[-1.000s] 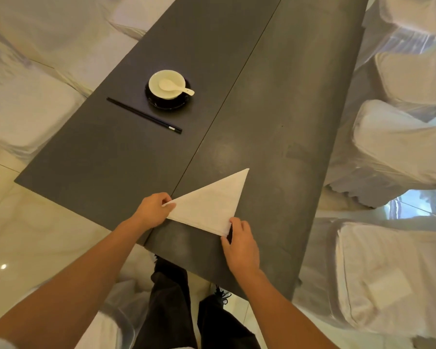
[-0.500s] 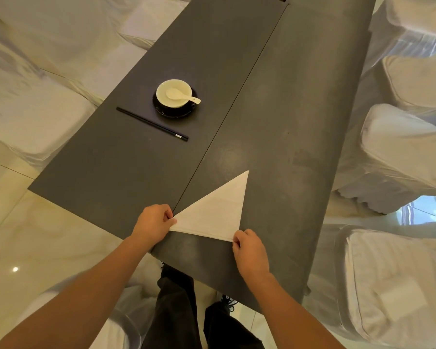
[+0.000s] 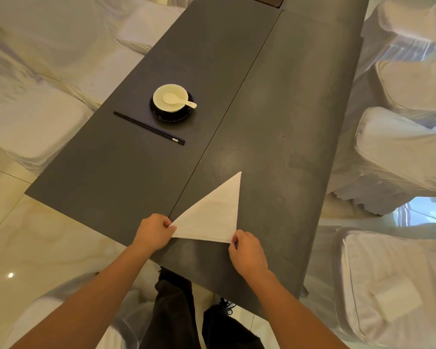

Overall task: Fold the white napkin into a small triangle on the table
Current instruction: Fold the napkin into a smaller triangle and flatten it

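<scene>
The white napkin (image 3: 213,215) lies flat on the dark grey table (image 3: 275,109) as a triangle, its long point aimed away from me. My left hand (image 3: 154,231) pinches the napkin's near left corner. My right hand (image 3: 247,250) pinches its near right corner, close to the table's front edge. Both corners are partly hidden under my fingers.
A cream bowl (image 3: 170,98) with a white spoon (image 3: 179,100) sits on a black saucer, further back on the left. Black chopsticks (image 3: 149,127) lie beside it. White-covered chairs (image 3: 400,147) line both sides of the table. My dark trousers show below the front edge.
The napkin has slid and turned a little on the table while both hands kept its near corners. My right hand's fingers have curled from lying flat into a pinch on the corner.
</scene>
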Motion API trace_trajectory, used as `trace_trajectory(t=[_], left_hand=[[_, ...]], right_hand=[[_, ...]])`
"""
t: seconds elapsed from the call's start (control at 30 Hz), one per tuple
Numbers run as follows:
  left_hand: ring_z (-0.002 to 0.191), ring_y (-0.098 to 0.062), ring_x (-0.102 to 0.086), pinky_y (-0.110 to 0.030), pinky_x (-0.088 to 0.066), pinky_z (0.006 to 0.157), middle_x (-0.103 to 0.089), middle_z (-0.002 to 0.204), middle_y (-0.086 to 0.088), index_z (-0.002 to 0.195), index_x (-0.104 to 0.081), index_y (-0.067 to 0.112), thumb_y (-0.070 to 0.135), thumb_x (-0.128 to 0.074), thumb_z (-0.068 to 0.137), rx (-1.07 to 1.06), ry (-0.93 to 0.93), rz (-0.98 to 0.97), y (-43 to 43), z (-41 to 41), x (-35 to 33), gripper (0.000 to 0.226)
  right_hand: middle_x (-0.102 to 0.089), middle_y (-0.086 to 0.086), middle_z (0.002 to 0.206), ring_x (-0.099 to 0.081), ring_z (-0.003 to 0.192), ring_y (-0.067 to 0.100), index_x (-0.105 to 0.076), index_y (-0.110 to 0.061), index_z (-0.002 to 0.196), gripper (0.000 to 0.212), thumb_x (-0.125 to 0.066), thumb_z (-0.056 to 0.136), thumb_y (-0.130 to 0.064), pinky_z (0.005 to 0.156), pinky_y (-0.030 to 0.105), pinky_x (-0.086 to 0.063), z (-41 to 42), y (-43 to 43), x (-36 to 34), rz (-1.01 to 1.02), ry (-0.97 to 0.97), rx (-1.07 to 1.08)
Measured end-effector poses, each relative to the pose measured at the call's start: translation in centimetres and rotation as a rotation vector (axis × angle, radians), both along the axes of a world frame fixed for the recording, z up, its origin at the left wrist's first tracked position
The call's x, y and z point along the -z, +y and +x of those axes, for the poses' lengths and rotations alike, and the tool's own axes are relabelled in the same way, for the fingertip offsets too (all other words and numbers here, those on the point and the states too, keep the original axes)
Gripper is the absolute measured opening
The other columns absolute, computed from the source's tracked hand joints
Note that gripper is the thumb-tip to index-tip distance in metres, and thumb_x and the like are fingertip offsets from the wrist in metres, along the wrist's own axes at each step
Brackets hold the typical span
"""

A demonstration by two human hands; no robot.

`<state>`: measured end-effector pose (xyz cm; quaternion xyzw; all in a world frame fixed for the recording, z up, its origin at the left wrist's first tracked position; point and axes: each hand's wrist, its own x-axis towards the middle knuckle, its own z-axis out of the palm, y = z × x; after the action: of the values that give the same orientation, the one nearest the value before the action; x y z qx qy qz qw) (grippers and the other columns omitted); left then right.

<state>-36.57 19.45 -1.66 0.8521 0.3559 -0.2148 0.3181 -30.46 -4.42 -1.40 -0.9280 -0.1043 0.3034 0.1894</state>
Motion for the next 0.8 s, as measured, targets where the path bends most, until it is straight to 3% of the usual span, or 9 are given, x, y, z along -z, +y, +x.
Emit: trace_trajectory(t=[0.13,0.27,0.33,0.43,0.63,0.8], left_hand=[[0.069,-0.016,-0.064,-0.031,-0.055,0.070,-0.067,0.069,0.002,0.078,-0.074,0.020,0.024,-0.067,0.086,-0.040,0.035,-0.021,0.4,-0.6,0.2,0.011],[0.078,-0.013,-0.062,-0.030,-0.052,0.074,-0.067,0.081,0.006,0.074,-0.068,0.026,0.023,-0.072,0.084,-0.069,0.004,-0.063,0.2,-0.4,0.1,0.011],[0.079,-0.012,-0.058,-0.032,-0.051,0.079,-0.065,0.083,0.006,0.082,-0.071,0.023,0.023,-0.074,0.083,-0.131,0.000,-0.126,0.0,-0.6,0.2,0.003],[0.081,-0.015,-0.059,-0.039,-0.053,0.087,-0.065,0.087,0.004,0.089,-0.074,0.020,0.024,-0.076,0.081,-0.213,-0.011,-0.164,0.0,-1.0,0.6,0.009],[0.074,-0.012,-0.063,-0.032,-0.055,0.078,-0.068,0.081,0.002,0.081,-0.066,0.023,0.027,-0.076,0.081,-0.163,-0.052,-0.105,0.3,-1.4,0.6,0.011],[0.074,-0.009,-0.058,-0.029,-0.051,0.076,-0.065,0.081,0.002,0.086,-0.064,0.020,0.026,-0.066,0.090,-0.106,-0.047,-0.063,0.4,-1.4,1.1,0.007]], right_hand=[[-0.049,0.001,0.093,-0.050,0.079,0.018,-0.051,-0.018,0.088,0.008,-0.048,0.095,-0.021,0.069,0.028,-0.042,0.1,-0.2,-0.3,0.004,0.028,-0.002],[-0.050,0.000,0.094,-0.049,0.079,0.016,-0.049,-0.019,0.090,0.007,-0.047,0.096,-0.022,0.067,0.027,-0.041,0.0,0.0,-0.5,0.007,-0.032,0.017],[-0.052,0.001,0.100,-0.051,0.084,0.016,-0.053,-0.017,0.100,0.008,-0.048,0.096,-0.022,0.069,0.026,-0.043,-0.1,0.3,-0.6,0.034,-0.095,0.026],[-0.052,0.001,0.112,-0.051,0.101,0.017,-0.054,-0.017,0.116,0.021,-0.050,0.096,-0.023,0.076,0.024,-0.047,-0.3,0.8,-0.9,0.064,-0.145,-0.018],[-0.048,0.001,0.126,-0.042,0.116,0.018,-0.055,-0.020,0.127,0.030,-0.049,0.098,-0.025,0.090,0.028,-0.051,-1.5,2.6,-1.1,0.055,-0.133,-0.131],[-0.042,0.003,0.137,-0.036,0.125,0.023,-0.049,-0.021,0.133,0.038,-0.051,0.096,-0.027,0.102,0.033,-0.045,-2.5,3.4,-1.1,-0.029,-0.085,-0.268]])
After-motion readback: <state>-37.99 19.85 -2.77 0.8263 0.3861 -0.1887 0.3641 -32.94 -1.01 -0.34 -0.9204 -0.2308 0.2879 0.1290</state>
